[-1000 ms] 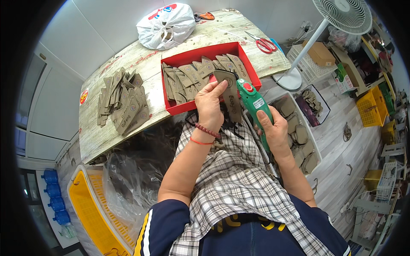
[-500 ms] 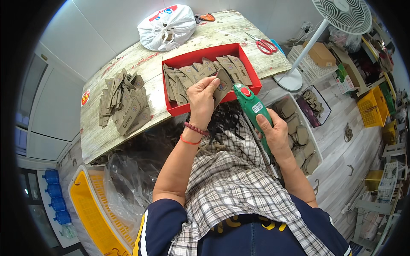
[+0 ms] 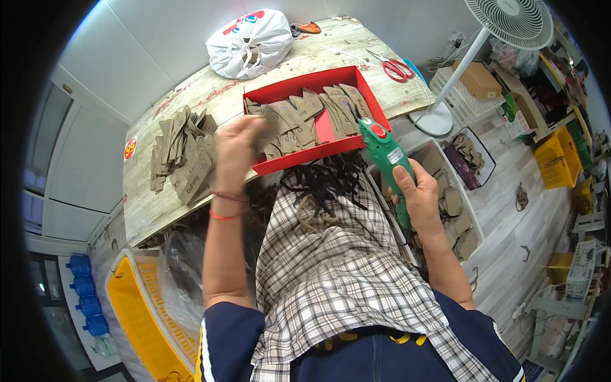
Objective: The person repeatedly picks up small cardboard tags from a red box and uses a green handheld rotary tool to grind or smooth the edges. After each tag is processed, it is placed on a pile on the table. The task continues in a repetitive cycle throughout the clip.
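My right hand (image 3: 420,197) is wrapped round a green cordless electric cutter (image 3: 387,159) with a red button; its head points up beside the box's front right corner. My left hand (image 3: 238,143), smeared by motion, pinches a tan fabric piece (image 3: 268,127) at the left front of the red box (image 3: 289,161). Inside that open box stand and lie several tan printed fabric pieces (image 3: 296,121), with a bare strip of red bottom between them. Left of my left hand, a heap of similar fabric pieces (image 3: 184,153) lies on the table.
The worn wooden table (image 3: 143,213) carries a white plastic bag (image 3: 249,44) and red-handled scissors (image 3: 398,70). A white bin (image 3: 474,223) of tan pieces stands at right, near a fan (image 3: 468,70). A yellow basket (image 3: 137,305) is at lower left. Black strips (image 3: 324,184) hang below the box.
My left hand has moved left with a fabric piece, away from the cutter. The cutter in my right hand has shifted slightly right. A bare red strip now shows in the box.
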